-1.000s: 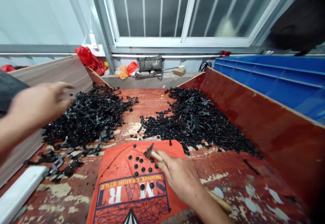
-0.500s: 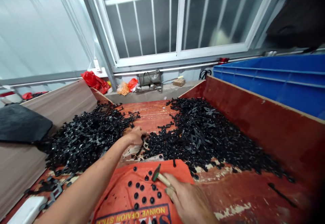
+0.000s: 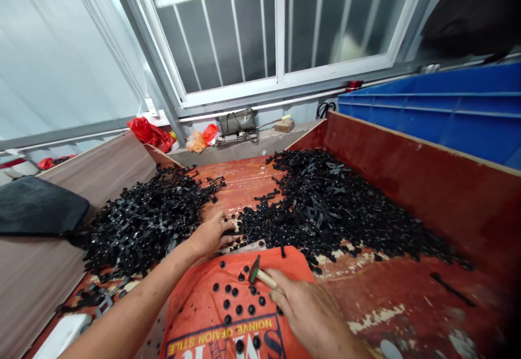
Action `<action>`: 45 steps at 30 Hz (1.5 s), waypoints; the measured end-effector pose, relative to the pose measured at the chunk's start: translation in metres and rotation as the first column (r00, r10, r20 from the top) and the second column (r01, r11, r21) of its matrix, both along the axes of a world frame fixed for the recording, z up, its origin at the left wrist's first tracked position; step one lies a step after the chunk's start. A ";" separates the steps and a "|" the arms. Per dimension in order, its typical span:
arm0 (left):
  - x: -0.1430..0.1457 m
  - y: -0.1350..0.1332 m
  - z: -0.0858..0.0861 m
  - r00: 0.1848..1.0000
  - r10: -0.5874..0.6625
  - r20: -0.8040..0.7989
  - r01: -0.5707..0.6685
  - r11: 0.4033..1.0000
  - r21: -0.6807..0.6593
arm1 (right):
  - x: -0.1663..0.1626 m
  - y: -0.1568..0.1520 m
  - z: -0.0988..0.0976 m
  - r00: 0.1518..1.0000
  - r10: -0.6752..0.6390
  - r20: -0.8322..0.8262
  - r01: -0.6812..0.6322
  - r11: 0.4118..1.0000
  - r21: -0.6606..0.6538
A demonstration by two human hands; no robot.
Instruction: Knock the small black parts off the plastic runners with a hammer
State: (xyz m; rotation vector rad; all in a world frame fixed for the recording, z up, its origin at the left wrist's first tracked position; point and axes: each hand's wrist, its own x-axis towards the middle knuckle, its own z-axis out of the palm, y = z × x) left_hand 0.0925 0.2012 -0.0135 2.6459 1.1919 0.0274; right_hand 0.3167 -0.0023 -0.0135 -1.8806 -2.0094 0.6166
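My right hand [image 3: 305,307] is closed round the wooden handle of a small hammer [image 3: 266,279], whose dark head hangs over an orange printed cloth [image 3: 191,299]. Small round black pieces [image 3: 239,309] lie scattered on that cloth. My left hand [image 3: 212,233] reaches forward, fingers apart and curved down, at the near-left edge of a heap of small black parts [image 3: 321,202]. No part shows between its fingers, though their undersides are partly hidden. Left of this hand lies another heap of black strip-like parts [image 3: 142,223].
Wooden boards [image 3: 407,147] wall the red work surface [image 3: 407,299]. A blue crate [image 3: 448,115] stands behind the right board. At left are a dark flat pad [image 3: 38,204] and a white object [image 3: 61,337]. Plastic bags [image 3: 150,134] and a wood block [image 3: 284,125] sit at the back.
My left hand has shifted slightly down and left; a dark strip seen by its fingers before no longer shows there. The hammer stays in my right hand, its head a little higher. The camera view has shifted.
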 end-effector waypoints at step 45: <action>-0.104 -0.135 0.052 0.763 0.506 0.403 -0.046 0.664 -0.747 | 0.008 0.003 -0.002 0.988 0.097 -0.123 -0.094 0.995 0.027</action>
